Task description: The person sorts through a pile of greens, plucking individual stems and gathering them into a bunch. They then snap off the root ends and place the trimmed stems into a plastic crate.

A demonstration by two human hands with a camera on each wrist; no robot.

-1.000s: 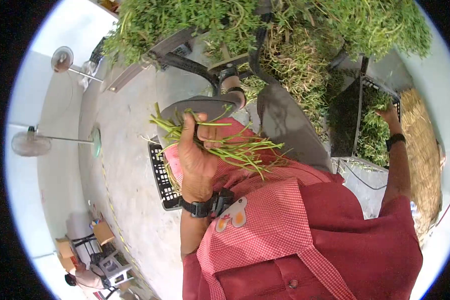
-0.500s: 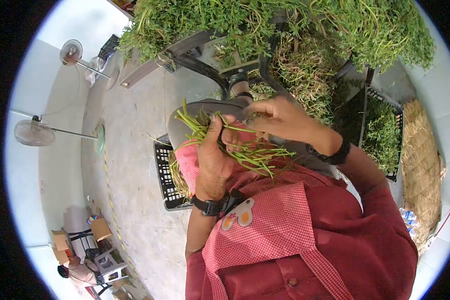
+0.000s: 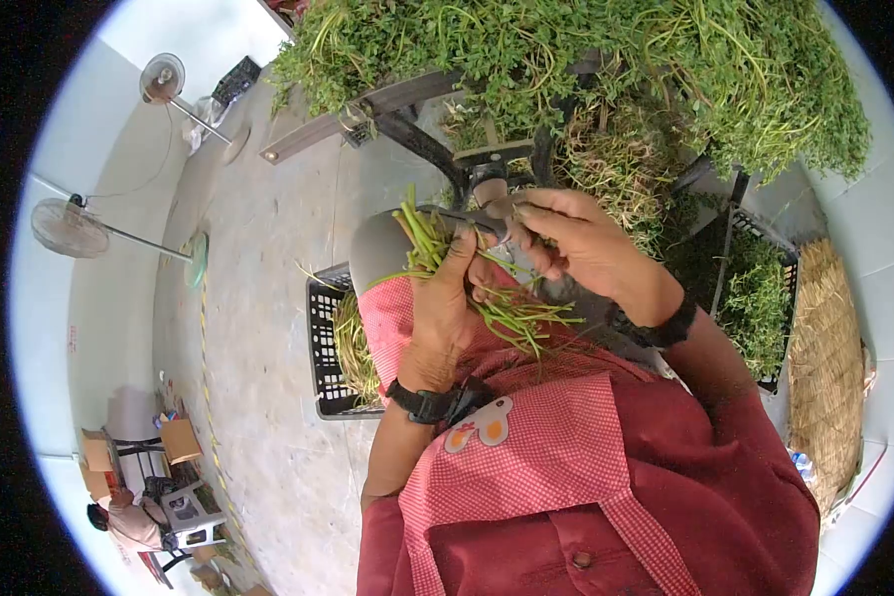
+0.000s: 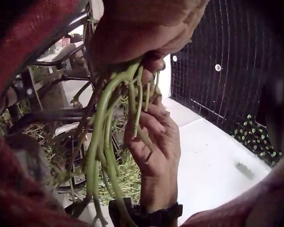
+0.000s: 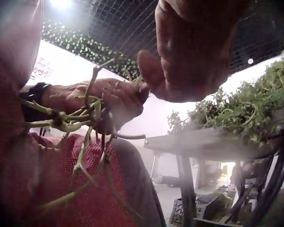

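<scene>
My left hand (image 3: 442, 308) grips a bunch of cut green stems (image 3: 512, 316) above the lap, with ends sticking out on both sides of the fist. Close against its fingertips, my right hand (image 3: 591, 248) has its fingers curled and pinches at the stems. In the left wrist view, thick pale-green stems (image 4: 102, 118) hang below the left hand, and the right hand (image 4: 156, 142) reaches up behind them. The right wrist view shows knobbly, branching stems (image 5: 80, 123) beside the left hand (image 5: 113, 101). The pinched ends are hidden between the fingers.
Leafy greens (image 3: 467, 79) are heaped on the table ahead, with more plant matter (image 3: 616, 169) beneath. A black crate (image 3: 323, 348) of stems stands left of the lap; another crate (image 3: 755, 298) holds greens at right, beside a woven straw mat (image 3: 829, 338). Fans (image 3: 70, 226) stand at left.
My right hand has come from the crate of greens at right to the stems in my left hand. The left hand keeps its grip and appears slightly farther right.
</scene>
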